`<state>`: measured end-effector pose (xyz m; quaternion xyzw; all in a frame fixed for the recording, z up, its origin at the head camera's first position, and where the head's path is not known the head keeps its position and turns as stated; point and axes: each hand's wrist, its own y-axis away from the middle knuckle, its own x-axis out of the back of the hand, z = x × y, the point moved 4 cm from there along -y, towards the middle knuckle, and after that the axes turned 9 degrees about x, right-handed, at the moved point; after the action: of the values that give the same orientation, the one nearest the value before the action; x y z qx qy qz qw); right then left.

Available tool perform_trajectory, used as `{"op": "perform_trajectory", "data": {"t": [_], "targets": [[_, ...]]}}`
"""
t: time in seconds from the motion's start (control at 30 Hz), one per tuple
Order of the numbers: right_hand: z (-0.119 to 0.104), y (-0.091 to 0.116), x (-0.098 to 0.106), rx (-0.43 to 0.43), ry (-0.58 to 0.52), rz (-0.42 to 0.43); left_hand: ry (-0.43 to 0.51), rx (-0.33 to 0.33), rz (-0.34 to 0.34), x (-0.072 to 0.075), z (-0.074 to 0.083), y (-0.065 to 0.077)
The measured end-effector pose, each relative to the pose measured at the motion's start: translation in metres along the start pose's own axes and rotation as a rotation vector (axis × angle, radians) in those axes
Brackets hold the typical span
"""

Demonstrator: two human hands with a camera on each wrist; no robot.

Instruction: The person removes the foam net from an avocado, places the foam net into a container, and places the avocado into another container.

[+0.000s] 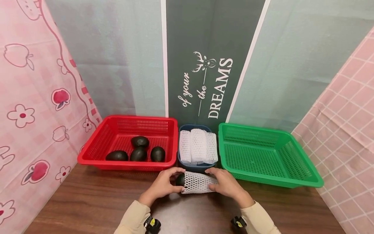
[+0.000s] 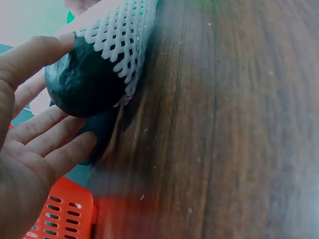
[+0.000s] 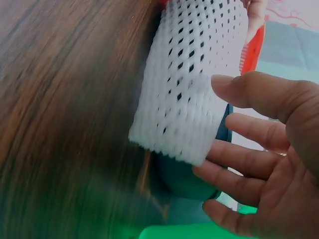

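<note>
A dark avocado (image 1: 180, 179) lies partly inside a white foam net sleeve (image 1: 198, 183), just in front of the blue bin. My left hand (image 1: 163, 184) holds the avocado at its bare left end, the thumb on the near side by the net's edge and fingers around the far side. At the sleeve's other end, my right hand (image 1: 228, 184) holds the net between thumb and fingers. The right wrist view shows that end of the net (image 3: 174, 129) flattened and hanging past the fruit. In the left wrist view the avocado's rounded end (image 2: 84, 82) sticks out of the mesh.
A red basket (image 1: 128, 166) with several avocados (image 1: 139, 154) stands at the left. Behind the hands, a blue bin (image 1: 198, 168) holds more white foam nets (image 1: 198, 146). To the right is a green basket (image 1: 251, 156). Fabric curtains (image 1: 131, 65) enclose the wooden table (image 1: 96, 201).
</note>
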<state>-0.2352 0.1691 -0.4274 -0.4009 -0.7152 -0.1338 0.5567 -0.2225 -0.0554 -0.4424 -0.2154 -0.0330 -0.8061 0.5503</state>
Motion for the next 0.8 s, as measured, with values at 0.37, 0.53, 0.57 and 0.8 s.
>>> {"op": "perform_trajectory", "data": {"t": [0.37, 0.53, 0.57, 0.8], "targets": [[-0.013, -0.014, -0.007, 0.102, -0.053, 0.018, -0.146, -0.020, 0.026, -0.012, -0.022, -0.010], [-0.017, -0.017, -0.012, 0.128, -0.077, 0.018, -0.241, -0.027, 0.014, -0.018, -0.022, -0.012], [-0.018, -0.017, -0.013, 0.132, -0.077, 0.024, -0.252, -0.026, 0.010, -0.018, -0.022, -0.011], [-0.019, -0.016, -0.014, 0.132, -0.085, 0.052, -0.255, -0.012, -0.001, -0.017, -0.020, -0.011]]}}
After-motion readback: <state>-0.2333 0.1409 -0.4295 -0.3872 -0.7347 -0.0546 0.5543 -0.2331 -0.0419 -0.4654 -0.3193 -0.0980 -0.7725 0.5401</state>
